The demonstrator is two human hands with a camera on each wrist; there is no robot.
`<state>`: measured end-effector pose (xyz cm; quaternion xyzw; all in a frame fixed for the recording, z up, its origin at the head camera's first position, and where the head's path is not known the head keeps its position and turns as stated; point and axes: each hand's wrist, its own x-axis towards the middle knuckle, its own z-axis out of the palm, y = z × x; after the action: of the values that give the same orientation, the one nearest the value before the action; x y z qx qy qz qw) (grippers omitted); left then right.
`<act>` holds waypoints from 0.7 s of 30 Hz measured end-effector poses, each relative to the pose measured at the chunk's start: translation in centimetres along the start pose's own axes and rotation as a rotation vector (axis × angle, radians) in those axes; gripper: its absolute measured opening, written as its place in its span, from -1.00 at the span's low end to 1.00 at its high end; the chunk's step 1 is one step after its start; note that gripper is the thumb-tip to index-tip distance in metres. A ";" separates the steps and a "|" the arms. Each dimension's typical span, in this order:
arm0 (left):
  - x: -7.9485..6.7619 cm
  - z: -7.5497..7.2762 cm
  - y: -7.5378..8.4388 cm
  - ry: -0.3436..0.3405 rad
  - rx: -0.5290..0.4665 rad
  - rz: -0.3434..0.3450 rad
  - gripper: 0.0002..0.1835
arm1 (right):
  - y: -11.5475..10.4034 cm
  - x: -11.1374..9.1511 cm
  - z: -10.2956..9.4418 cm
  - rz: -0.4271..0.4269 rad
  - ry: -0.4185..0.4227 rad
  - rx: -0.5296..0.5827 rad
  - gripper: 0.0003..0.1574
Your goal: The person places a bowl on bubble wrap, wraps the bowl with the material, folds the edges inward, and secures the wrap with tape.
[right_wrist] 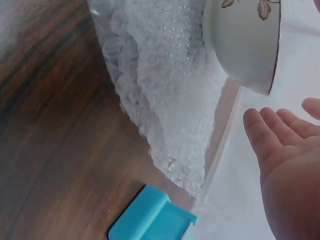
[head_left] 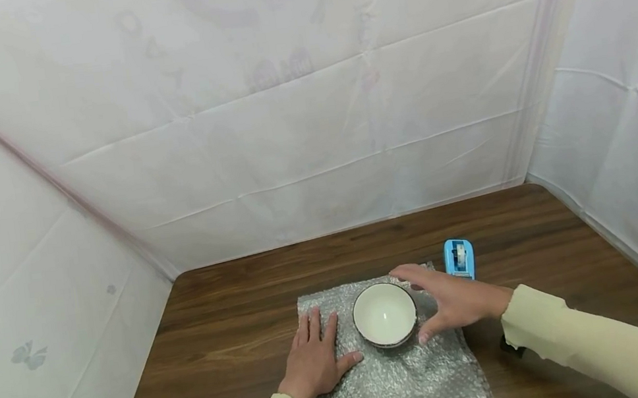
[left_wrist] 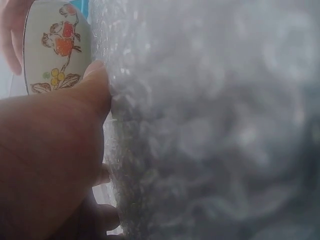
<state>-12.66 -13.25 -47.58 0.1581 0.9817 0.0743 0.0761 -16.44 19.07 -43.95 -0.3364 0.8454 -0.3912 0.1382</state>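
A white bowl point(head_left: 384, 315) with a dark rim stands upright on a sheet of bubble wrap point(head_left: 401, 381). Painted birds, berries and leaves decorate its outside, seen on the bowl point(left_wrist: 60, 45) in the left wrist view. My left hand point(head_left: 314, 362) lies flat with fingers spread, resting on the left part of the bubble wrap. At the bowl's right side, my right hand point(head_left: 453, 295) is held with thumb and fingers apart. A gap shows between the right fingers point(right_wrist: 262, 130) and the bowl point(right_wrist: 245, 45) in the right wrist view.
A blue tape dispenser point(head_left: 459, 259) with a roll of tape sits behind the right hand, beside the wrap's far right corner. The brown wooden table point(head_left: 223, 343) meets white fabric walls point(head_left: 286, 130) at the back and sides.
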 end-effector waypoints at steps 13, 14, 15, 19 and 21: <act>-0.1 0.0 0.2 0.010 -0.010 0.001 -0.03 | 0.0 -1.9 -1.1 0.041 0.004 -0.121 0.40; -0.1 0.0 0.2 0.011 -0.012 0.001 -0.03 | 0.0 -2.0 -1.2 0.042 0.002 -0.131 0.40; -0.1 0.0 0.3 0.011 -0.012 0.002 -0.03 | 0.0 -2.2 -1.3 0.041 0.001 -0.134 0.39; -0.1 0.0 0.3 0.010 -0.014 0.001 -0.04 | 0.0 -2.7 -1.7 0.020 0.007 -0.155 0.36; -0.1 -0.1 0.3 0.013 -0.011 0.001 -0.04 | 0.0 -2.9 -1.8 0.007 0.010 -0.169 0.35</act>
<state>-12.50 -12.99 -47.45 0.1579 0.9816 0.0808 0.0707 -15.20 22.08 -42.82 -0.3419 0.8774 -0.3194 0.1064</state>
